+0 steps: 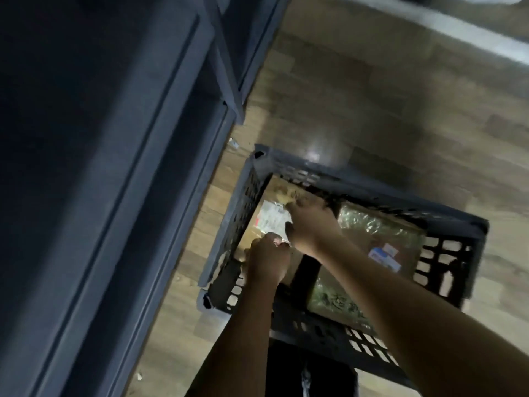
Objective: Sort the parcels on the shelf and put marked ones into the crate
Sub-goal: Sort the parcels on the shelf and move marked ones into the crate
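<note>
Dark plastic crate [243,202]: inside it, left hand [267,262] and right hand [312,227] both seem to grip one labelled parcel [272,217], though blur obscures the fingers.

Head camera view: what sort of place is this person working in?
Probably a parcel storeroom or sorting area. Dark metal shelving stands at the left, and a perforated plastic crate sits on the wood-pattern floor, holding a labelled parcel and a bubble-wrapped parcel.
</note>
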`<state>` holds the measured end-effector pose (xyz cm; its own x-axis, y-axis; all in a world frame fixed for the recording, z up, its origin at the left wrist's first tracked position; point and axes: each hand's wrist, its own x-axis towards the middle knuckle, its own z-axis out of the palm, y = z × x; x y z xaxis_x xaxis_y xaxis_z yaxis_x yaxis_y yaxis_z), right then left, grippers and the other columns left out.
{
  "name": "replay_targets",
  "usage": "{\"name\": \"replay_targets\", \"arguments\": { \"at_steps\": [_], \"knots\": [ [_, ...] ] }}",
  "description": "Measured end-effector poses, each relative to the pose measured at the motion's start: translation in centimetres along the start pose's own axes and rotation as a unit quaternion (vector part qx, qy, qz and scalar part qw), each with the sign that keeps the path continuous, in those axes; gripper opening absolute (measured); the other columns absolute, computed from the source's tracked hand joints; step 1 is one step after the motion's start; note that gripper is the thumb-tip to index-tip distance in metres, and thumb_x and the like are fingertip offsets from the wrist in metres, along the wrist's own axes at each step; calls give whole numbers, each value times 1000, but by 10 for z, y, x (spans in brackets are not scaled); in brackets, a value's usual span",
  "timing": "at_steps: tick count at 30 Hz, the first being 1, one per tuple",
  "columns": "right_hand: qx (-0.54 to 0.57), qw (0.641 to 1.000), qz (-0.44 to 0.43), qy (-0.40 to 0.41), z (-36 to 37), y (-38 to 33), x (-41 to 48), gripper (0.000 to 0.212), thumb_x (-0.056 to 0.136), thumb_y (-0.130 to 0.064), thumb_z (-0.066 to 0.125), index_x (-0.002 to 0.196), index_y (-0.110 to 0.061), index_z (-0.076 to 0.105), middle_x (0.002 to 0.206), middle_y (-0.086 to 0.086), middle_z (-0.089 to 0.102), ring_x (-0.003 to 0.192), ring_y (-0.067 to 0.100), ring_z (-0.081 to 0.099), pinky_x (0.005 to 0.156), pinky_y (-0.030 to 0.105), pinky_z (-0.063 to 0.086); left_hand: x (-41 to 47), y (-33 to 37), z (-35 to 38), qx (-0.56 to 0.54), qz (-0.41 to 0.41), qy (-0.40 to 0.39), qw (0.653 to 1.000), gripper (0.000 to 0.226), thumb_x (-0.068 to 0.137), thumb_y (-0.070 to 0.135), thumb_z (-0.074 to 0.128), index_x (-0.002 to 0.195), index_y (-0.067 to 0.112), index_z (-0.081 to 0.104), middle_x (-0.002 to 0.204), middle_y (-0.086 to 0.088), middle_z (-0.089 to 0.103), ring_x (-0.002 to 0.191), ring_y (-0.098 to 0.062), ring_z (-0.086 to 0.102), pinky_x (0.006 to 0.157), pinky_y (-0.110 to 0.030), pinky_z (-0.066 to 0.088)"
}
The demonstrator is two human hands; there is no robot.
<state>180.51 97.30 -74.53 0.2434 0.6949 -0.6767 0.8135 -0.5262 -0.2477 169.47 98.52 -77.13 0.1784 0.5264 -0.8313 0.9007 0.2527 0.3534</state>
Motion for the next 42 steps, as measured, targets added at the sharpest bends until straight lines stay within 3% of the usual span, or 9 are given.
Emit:
{"name": "replay_targets", "arguments": {
  "at_steps": [5,15,18,20,24,29,33,36,42],
  "knots": [
    [10,999,-35,10,-111,-38,-84,30,94,-34,47,115,-17,58,120,9,63,110,30,60,84,35,48,-109,77,-94,172,121,59,976,28,90,18,44,111,23,61,112,-7,65,104,-31,61,76,-32,47],
    [14,984,-136,115,-324,-120,-291,32,97,-35,36,116,-25,60,119,2,65,108,26,62,87,33,47,-383,181,-254,231,243,226,915,26,93,22,42,113,19,58,117,-9,64,108,-32,61,85,-39,51],
    [29,968,-202,143,-370,-161,-340,19,94,-25,43,96,-23,62,103,0,66,101,24,63,80,30,46,-451,185,-296,187,226,269,918,29,92,20,41,113,15,60,119,-13,64,110,-35,59,86,-41,49],
    [47,955,-243,166,-393,-192,-369,23,91,-20,43,69,-27,45,79,-6,58,86,23,62,70,32,44,-490,181,-321,151,229,316,908,28,91,19,39,110,12,59,116,-14,65,108,-36,59,83,-41,50],
    [49,917,-334,211,-419,-247,-414,32,90,-15,41,62,-29,33,72,-11,49,78,17,57,70,34,46,-553,159,-362,93,251,400,876,21,89,21,39,100,14,56,110,-7,64,101,-32,59,76,-35,46],
    [249,836,-405,274,-442,-313,-456,22,89,-19,60,101,-34,50,111,-7,59,95,9,58,80,25,48,-612,121,-400,29,298,480,825,21,88,21,44,103,23,58,102,1,67,97,-22,60,71,-32,44],
    [439,741,-389,327,-475,-369,-489,80,76,-40,73,140,-18,30,140,2,36,127,19,39,102,39,41,-643,94,-433,-92,313,512,795,19,88,18,45,93,27,61,81,9,66,75,-10,58,69,-30,47],
    [432,756,-355,340,-498,-405,-494,109,63,-63,73,146,-28,12,151,5,18,137,27,27,108,50,35,-654,73,-457,-137,308,519,786,21,87,18,44,91,30,62,81,9,67,72,-9,58,67,-31,51],
    [394,814,-260,339,-517,-449,-476,121,59,-73,69,147,-37,-8,156,3,-14,144,36,-6,112,59,20,-657,27,-489,-155,311,519,781,23,88,14,43,86,27,61,81,10,65,71,-12,59,67,-26,50]
  ]
}}
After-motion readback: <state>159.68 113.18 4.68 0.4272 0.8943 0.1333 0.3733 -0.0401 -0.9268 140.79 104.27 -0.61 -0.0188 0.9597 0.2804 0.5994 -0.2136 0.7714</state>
